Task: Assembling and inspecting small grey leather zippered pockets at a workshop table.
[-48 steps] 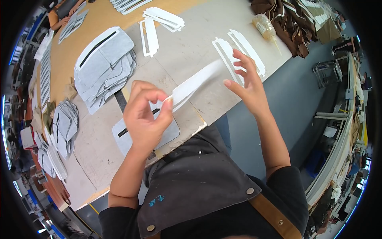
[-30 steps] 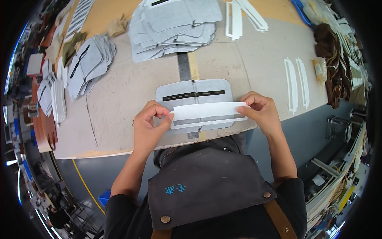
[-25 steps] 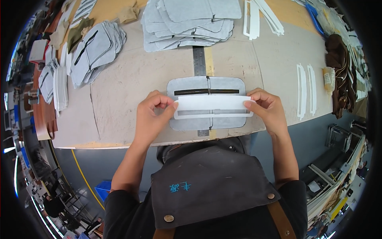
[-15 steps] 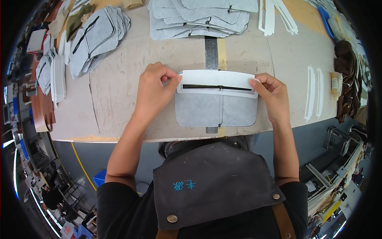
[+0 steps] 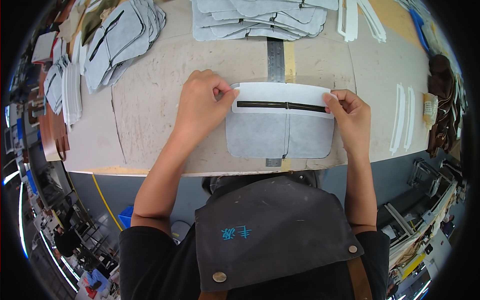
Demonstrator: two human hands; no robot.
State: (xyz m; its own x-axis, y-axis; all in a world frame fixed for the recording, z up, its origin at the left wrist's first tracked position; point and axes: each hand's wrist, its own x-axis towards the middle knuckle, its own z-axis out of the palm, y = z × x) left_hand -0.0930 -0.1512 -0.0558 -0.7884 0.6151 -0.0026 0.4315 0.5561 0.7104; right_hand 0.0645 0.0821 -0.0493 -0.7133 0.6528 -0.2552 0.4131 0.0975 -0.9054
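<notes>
A grey fabric panel (image 5: 255, 137) with rounded corners and a seam down its middle lies flat before me, near the table's front edge. Over its upper part sits a white slotted strip (image 5: 280, 91), and a dark zipper (image 5: 260, 105) shows through the slot. My left hand (image 5: 207, 100) pinches the strip's left end between thumb and fingers. At the opposite end, my right hand (image 5: 352, 110) pinches the strip the same way. The panel covers part of a metal ruler (image 5: 275, 60) fixed to the table.
Stacked grey panels (image 5: 260, 22) lie at the far middle, with another pile (image 5: 117, 42) at the far left. White strips (image 5: 72, 95) stand bunched beside that pile. Two loose white strips (image 5: 397, 120) rest on the right, near brown material (image 5: 440, 100).
The white strip has settled over the zipper, which now shows more fully in the slot. Both hands still pinch its ends. The whole view has shifted slightly.
</notes>
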